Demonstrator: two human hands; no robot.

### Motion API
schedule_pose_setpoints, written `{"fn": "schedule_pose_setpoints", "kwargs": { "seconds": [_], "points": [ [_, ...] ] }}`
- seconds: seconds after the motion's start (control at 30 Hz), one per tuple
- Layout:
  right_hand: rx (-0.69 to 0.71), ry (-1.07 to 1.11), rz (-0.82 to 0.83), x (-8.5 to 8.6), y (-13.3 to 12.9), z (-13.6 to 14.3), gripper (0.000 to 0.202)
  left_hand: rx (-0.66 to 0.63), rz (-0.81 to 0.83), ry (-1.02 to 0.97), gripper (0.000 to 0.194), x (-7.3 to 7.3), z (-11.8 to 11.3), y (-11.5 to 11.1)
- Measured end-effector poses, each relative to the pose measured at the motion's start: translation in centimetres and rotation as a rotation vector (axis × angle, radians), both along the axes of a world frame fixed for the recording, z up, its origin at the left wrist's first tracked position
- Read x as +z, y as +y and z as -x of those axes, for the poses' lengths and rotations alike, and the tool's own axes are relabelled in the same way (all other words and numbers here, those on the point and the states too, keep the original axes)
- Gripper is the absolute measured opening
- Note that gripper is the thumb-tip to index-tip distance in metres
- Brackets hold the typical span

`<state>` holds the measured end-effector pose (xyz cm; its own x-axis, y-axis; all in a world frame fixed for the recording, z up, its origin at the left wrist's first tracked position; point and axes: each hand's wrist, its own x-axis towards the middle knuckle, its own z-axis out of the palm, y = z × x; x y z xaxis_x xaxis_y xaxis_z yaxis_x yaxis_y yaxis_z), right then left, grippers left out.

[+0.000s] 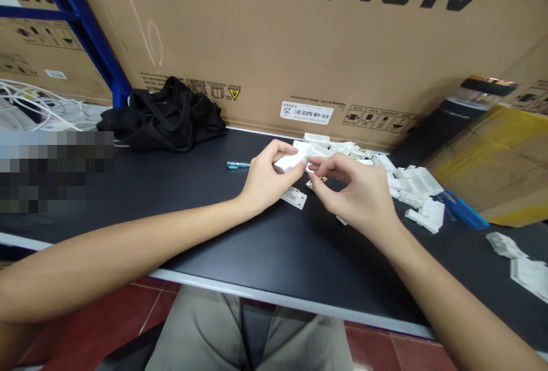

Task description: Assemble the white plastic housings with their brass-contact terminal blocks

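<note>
My left hand (pixel 264 180) is wrapped round a white plastic housing (pixel 287 161), holding it just over the black table. A tiny green spot shows by my left thumb tip. Close against the housing's right end, my right hand (pixel 363 191) is closed in a pinch; whatever lies between its fingertips is too small to make out. Below the housing lies a flat white plastic plate (pixel 294 197) with holes. Small brass-coloured bits (pixel 324 179) show behind my right fingers, partly hidden by them.
Many white plastic parts (pixel 417 181) are heaped at the back right, near a blue plastic object (pixel 464 210) and a taped carton (pixel 492 160). A blue pen (pixel 238 165) lies left of my hands. A black cloth bag (pixel 171 117) sits against the large cardboard box (pixel 265 45).
</note>
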<state>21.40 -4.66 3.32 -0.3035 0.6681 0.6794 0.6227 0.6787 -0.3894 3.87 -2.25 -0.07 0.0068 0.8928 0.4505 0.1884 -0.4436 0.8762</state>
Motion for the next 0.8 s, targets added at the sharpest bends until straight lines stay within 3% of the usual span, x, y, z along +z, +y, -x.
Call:
{"fn": "schedule_pose_setpoints", "kwargs": {
  "seconds": [0.8],
  "points": [
    [0.002,-0.101,-0.090,-0.32,-0.17,0.14,0.013,0.022,-0.027,-0.007,0.024,0.01,0.11,0.37]
  ]
}}
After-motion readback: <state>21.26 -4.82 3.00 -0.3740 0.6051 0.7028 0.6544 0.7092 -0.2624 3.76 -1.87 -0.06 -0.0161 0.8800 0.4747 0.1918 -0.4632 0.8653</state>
